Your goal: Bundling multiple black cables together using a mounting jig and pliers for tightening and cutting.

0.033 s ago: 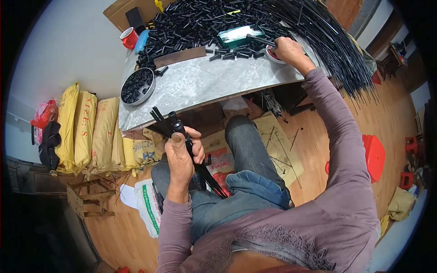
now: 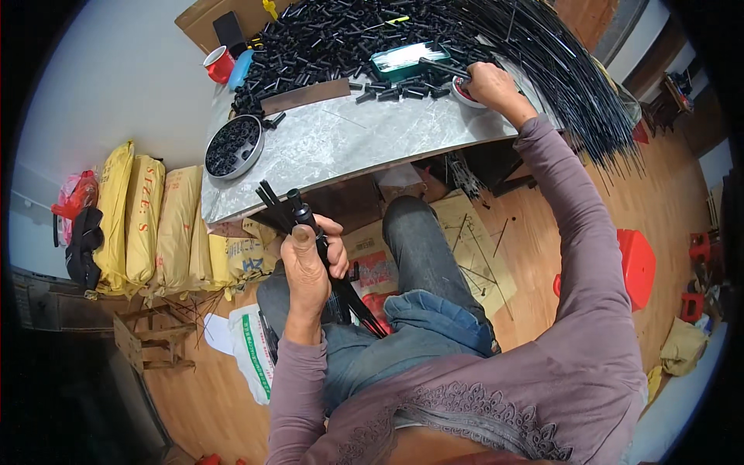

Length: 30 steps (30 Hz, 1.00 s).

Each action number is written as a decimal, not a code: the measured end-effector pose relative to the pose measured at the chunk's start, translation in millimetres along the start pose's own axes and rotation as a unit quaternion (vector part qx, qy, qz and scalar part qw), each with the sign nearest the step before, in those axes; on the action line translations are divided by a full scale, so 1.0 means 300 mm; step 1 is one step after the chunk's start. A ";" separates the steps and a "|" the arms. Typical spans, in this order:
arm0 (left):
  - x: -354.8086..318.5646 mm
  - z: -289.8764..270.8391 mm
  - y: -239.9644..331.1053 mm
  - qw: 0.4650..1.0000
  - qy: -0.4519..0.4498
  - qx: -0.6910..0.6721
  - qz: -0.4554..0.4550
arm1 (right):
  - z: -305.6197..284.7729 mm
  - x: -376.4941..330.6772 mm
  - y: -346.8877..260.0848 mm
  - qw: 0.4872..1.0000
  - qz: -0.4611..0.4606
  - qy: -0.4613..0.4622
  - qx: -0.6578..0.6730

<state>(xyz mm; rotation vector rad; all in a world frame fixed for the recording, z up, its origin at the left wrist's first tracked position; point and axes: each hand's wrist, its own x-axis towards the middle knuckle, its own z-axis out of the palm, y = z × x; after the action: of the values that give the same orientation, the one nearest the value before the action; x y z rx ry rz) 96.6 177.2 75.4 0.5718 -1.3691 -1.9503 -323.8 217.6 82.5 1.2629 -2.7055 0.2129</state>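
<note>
The left hand [image 2: 308,267] and right hand [image 2: 496,85] are well apart. The left, raised above the lap and in front of the near edge of the worktop [image 2: 310,155], is closed around a bundle of black rods [image 2: 360,308] and a stepped black fitting [image 2: 301,211], its thumb pressed along the near side. The bundle slants, its upper ends fanning out beyond the fist and its lower part crossing the thigh. The right hand, over a small dish [image 2: 463,99] at the worktop's right, appears closed on a black tube [image 2: 442,68] that projects leftward; its fingertips are partly hidden.

Handling, as judged from appearance: each rod is probably light and stiff, with some spring along its length; the bundle is best gripped around its middle, where loose members cannot slide or splay. The black tube looks rigid, smooth and light, perhaps slippery; a pinch at mid-barrel leaves both ends free. Neither seems fragile.

Behind lie a heap of black tubes [image 2: 325,46] and a green tray [image 2: 403,75]; a round pan [image 2: 256,161] of small black pieces stands at left.
</note>
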 end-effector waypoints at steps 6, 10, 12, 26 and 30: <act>0.006 0.007 0.004 1.000 -0.007 0.003 -0.008 | -0.007 0.000 -0.011 0.999 -0.012 0.033 0.032; -0.005 -0.007 0.008 1.000 0.012 -0.005 0.001 | -0.033 0.000 -0.008 1.000 0.012 0.017 0.022; -0.012 -0.005 0.020 1.000 0.021 -0.007 0.010 | -0.019 0.010 0.013 0.999 0.022 0.041 0.028; -0.109 0.000 0.054 0.994 0.092 -0.003 0.053 | -0.129 -0.497 -0.547 0.496 -0.124 -0.375 0.774; -0.154 -0.034 0.072 0.987 0.125 0.022 0.099 | -0.109 -0.638 -0.732 0.423 -0.107 -0.417 0.797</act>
<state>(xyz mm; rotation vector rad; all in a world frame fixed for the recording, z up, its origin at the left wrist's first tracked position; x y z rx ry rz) 140.6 200.0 90.7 0.6519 -1.2613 -1.6334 -30.8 227.5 91.9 2.2637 -1.9375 3.5268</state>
